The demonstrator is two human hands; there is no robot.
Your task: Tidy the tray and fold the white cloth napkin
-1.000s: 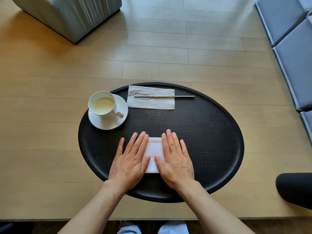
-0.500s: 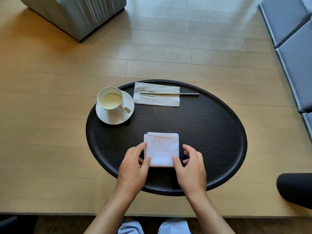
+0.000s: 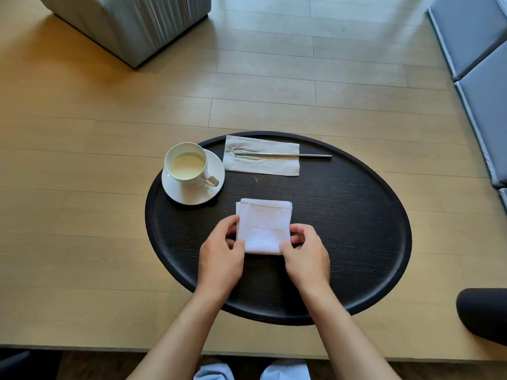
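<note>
Nearest, left hand (image 3: 221, 259) pinching the left edge of the folded white cloth napkin (image 3: 264, 225), thumb on top, fingers curled beneath. Right hand (image 3: 306, 258) gripping the right edge the same way. Napkin a compact square, lying flat near the middle of the black oval tray (image 3: 356, 242) on the wooden table (image 3: 82, 215). Further back on the tray, at left, white cup (image 3: 186, 164) of pale liquid on a saucer (image 3: 192, 194), handle turned toward the right. Farthest, near the rim, a paper napkin (image 3: 262, 159) with a thin metal utensil (image 3: 301, 155) lying across it, tip jutting out right.
</note>
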